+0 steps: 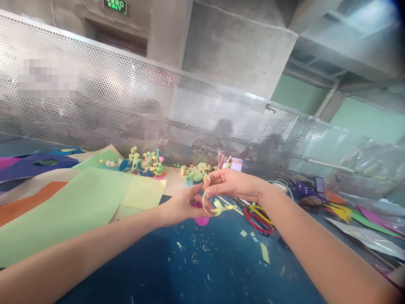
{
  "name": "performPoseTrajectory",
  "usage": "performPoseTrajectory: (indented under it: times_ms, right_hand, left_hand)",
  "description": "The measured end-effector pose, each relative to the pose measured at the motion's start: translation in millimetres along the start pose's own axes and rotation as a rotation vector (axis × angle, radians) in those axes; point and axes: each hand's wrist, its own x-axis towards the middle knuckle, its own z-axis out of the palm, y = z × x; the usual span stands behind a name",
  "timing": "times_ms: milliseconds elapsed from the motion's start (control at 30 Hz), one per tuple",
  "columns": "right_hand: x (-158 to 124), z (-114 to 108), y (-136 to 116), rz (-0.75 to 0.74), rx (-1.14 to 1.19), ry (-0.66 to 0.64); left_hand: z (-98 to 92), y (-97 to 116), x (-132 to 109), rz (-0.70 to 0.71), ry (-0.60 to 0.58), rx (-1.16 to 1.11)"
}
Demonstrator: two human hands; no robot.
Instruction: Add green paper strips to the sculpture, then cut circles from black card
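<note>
My left hand (183, 204) and my right hand (229, 183) meet above the blue table (196, 261). Both pinch a thin curled strip of pale yellow paper (212, 206). The strip loops from my right fingertips down to a small knot beside my left fingers. A pink paper piece (201, 220) lies just under the hands. Behind them stand small paper flower figures (194, 172) in yellow and green.
Large sheets of green (69, 207), yellow and orange paper cover the table's left. Red-and-yellow scissors (257, 217) lie right of my hands. Paper scraps dot the blue surface. More coloured paper and clutter sit at right (363, 217). A perforated metal screen (126, 105) backs the table.
</note>
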Motion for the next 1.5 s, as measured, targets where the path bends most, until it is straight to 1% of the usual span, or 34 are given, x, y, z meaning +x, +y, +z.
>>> performPoseTrajectory:
  times_ms: [100, 200, 267, 433, 600, 800, 1000, 1067, 1200, 1333, 1433, 1500]
  right_hand:
    - [-0.7, 2.3, 14.6, 0.017, 0.167, 0.129]
    - [-0.2, 8.7, 30.3, -0.005, 0.357, 0.334]
    - [0.9, 13.2, 40.0, -0.034, 0.435, 0.442]
    - [3.3, 24.2, 55.4, -0.082, 0.508, 0.534]
    - [-0.6, 32.0, 54.8, -0.129, 0.551, 0.618]
    - [-8.2, 37.5, 51.5, -0.149, 0.555, 0.658]
    - [-9.4, 44.2, 50.9, -0.194, 0.594, 0.745]
    - [-9.7, 46.2, 49.5, -0.199, 0.555, 0.735]
    - [-9.1, 49.9, 48.6, -0.229, 0.456, 0.661]
    - [-5.2, 51.7, 52.1, -0.251, 0.421, 0.667]
    - [-2.7, 51.2, 55.0, -0.280, 0.284, 0.673]
    - [-1.7, 50.8, 56.0, -0.307, 0.189, 0.709]
  left_hand:
    - [-0.5, 1.4, 0.3, -0.019, -0.001, -0.119]
    - [-1.2, 7.4, 0.4, -0.019, 0.012, -0.170]
    - [-1.9, 11.2, 0.8, -0.025, 0.026, -0.196]
    - [-4.7, 12.6, 2.7, -0.042, 0.070, -0.235]
    - [-7.5, 11.0, 3.5, -0.023, 0.074, -0.220]
    - [-7.9, 14.2, 2.3, -0.038, 0.084, -0.219]
    - [-6.9, 16.6, 2.3, -0.025, 0.086, -0.199]
    - [-6.5, 17.5, 2.5, -0.031, 0.080, -0.209]
    - [-5.8, 19.0, 2.8, -0.044, 0.082, -0.233]
    - [-6.3, 18.9, 3.0, -0.031, 0.084, -0.244]
    - [-7.1, 17.2, 3.8, -0.028, 0.108, -0.269]
    - [-7.8, 15.4, 4.5, -0.031, 0.140, -0.285]
